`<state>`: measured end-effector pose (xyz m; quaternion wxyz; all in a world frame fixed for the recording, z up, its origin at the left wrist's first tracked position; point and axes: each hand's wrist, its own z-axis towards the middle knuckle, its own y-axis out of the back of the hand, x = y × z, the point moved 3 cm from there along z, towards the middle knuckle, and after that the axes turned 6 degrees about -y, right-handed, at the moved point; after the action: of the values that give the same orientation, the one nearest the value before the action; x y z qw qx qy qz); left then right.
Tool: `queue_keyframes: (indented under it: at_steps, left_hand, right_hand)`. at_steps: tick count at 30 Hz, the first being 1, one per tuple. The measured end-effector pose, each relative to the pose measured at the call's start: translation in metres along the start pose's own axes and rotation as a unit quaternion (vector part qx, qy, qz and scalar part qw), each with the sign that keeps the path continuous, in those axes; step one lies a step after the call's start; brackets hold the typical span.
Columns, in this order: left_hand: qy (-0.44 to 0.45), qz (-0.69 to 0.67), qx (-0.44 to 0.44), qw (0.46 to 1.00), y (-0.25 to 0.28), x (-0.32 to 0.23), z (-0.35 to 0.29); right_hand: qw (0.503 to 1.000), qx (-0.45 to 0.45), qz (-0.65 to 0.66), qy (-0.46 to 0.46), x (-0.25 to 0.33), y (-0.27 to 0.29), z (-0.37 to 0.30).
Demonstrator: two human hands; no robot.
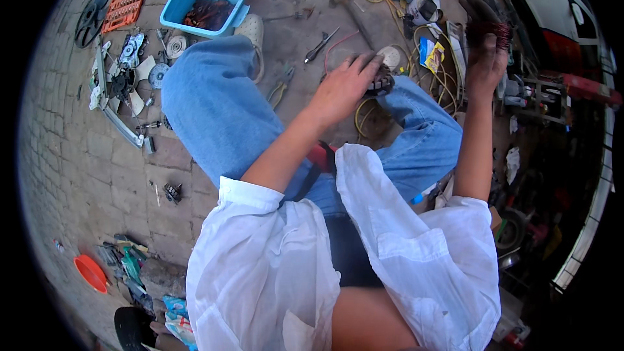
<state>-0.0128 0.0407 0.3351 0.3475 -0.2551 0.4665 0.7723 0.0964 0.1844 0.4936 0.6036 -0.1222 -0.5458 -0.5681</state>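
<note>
Head view: the left hand closes over a dark slotted metal part at the far edge of the bent right knee; its fingers curl across the top, and the thumb is hidden. The right hand, well apart on the far right, grips a coil of reddish wire; how its fingertips close around the far side cannot be told. The step in hand looks like handling wire alongside the metal part, the left hand steadying while the right manages the coil. Any next move seems to call for a firm left hold and a clear path for the wire between the hands.

Around them, yellow cord loops over the ground between the two hands and beyond, and looks likeliest to snag. A hammer lies just beyond the left hand, with pliers nearer, between the legs. Far left, a blue basin bears a dark reddish tangle, beside an orange tool case. Loose metal parts lie left of the knee on that side. A white car stands far right, past stacked clutter.
</note>
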Motion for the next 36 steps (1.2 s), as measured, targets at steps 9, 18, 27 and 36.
queue_keyframes:
  at_steps: [9, 18, 27, 36]
  left_hand:
    - [-0.120, -0.032, -0.016, 0.992, 0.003, -0.024, 0.003]
    - [-0.091, 0.103, 0.045, 0.989, -0.016, 0.002, -0.009]
    - [-0.029, 0.143, 0.179, 0.973, -0.069, 0.087, -0.023]
    - [0.000, 0.304, 0.267, 0.915, -0.076, 0.265, 0.009]
  right_hand:
    - [0.985, 0.038, -0.160, -0.056, -0.052, 0.035, -0.011]
    - [0.775, 0.477, -0.410, -0.053, -0.052, 0.002, -0.060]
    - [0.593, 0.695, -0.191, -0.359, -0.133, -0.079, -0.070]
    - [0.731, 0.569, -0.134, -0.352, -0.278, -0.207, -0.024]
